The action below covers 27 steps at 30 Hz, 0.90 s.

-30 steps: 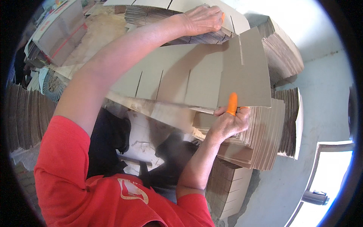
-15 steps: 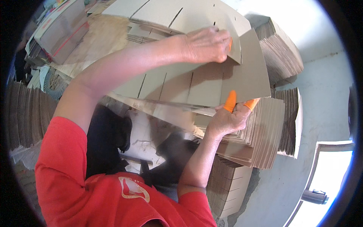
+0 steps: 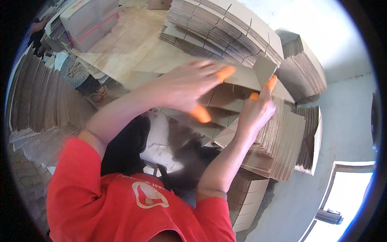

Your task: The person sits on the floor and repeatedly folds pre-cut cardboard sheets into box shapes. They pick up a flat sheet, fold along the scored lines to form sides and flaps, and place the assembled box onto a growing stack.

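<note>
My left hand [image 3: 189,86] is blurred, fingers spread and palm down, just above a slotted flat cardboard sheet [image 3: 225,107] in front of me. It wears orange fingertip covers. My right hand [image 3: 258,111], also with orange fingertip covers, points upward. Its thumb and forefinger pinch an upright flap [image 3: 264,68] of that cardboard sheet. The sheet lies over a stack of folded cardboard blanks [image 3: 282,141] under my right hand. Part of the sheet is hidden by both hands.
A tall stack of slotted cardboard blanks [image 3: 225,28] lies beyond my hands on a wooden board [image 3: 129,48]. More cardboard stacks stand at the left [image 3: 40,97] and far right [image 3: 302,72]. A taped box [image 3: 88,20] sits at the upper left. The pale floor [image 3: 346,121] is on the right.
The large sheet that my left hand held high at the far stack has come down toward me. My left hand swept back and lower; my right hand rose to the flap.
</note>
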Available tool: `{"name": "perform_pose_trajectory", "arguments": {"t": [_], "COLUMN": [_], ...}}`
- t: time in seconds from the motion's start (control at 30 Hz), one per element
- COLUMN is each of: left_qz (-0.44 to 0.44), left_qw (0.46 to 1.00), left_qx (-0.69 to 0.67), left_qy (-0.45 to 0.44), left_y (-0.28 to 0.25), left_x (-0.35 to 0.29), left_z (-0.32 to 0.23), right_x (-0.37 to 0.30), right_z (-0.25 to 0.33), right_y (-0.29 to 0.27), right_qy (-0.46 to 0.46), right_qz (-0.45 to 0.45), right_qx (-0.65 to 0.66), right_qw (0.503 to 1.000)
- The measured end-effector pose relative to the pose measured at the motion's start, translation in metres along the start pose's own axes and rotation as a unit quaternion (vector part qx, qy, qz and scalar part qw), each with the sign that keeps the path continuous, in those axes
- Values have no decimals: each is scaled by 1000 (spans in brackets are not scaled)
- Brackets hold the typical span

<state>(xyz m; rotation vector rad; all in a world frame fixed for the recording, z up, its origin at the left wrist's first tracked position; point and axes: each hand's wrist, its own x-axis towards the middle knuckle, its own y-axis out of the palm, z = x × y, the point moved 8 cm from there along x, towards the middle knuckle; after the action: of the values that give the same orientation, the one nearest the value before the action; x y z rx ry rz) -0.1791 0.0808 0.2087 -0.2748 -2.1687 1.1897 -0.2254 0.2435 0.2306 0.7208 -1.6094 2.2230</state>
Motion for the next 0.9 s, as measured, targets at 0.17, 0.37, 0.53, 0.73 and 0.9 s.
{"name": "perform_pose_trajectory", "arguments": {"t": [0.17,0.37,0.53,0.73,0.9], "left_qz": [119,-166,-137,-74,-340], "left_qw": [983,969,972,966,912], "left_qx": [36,180,191,227,58], "left_qy": [-135,-39,-14,-97,-220], "left_y": [36,24,-4,-17,-54], "left_x": [-97,-96,-82,-102,-199], "left_z": [51,91,93,115,169], "right_x": [42,90,108,58,-63], "right_z": [28,9,-27,5,51], "right_y": [15,90,166,104,37], "right_qy": [-58,-119,14,-130,-169], "right_qz": [42,133,344,84,171], "right_qx": [-46,-32,82,-61,-71], "right_qw": [996,983,935,986,968]}}
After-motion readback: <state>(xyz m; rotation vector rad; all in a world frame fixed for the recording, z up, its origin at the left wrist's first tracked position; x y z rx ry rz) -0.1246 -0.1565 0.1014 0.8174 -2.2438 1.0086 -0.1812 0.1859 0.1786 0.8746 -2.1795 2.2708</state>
